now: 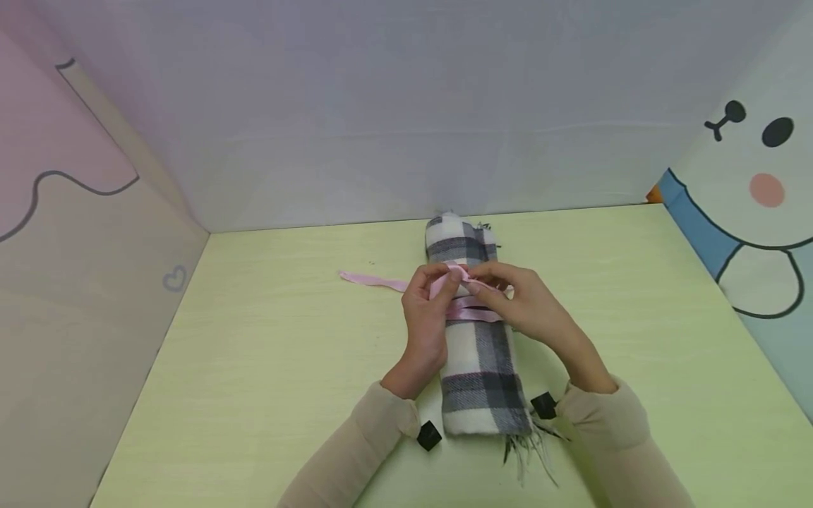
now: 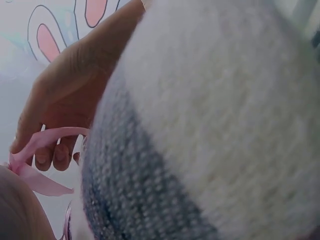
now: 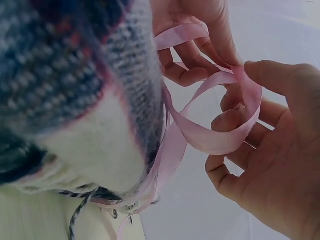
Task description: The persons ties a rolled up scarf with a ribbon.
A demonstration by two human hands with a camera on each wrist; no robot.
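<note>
Two hands [image 1: 473, 300] tie ribbon [image 1: 466, 308] round scarf [image 1: 479, 353] on green table [image 1: 273, 367].

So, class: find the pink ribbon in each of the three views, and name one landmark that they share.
Head: pink ribbon at centre, wrapped around the rolled plaid scarf, one end trailing left.
Left wrist: at lower left, looped beside the fingers.
Right wrist: centre right, a loop between both hands.
Shared landmark: the rolled plaid scarf.
</note>
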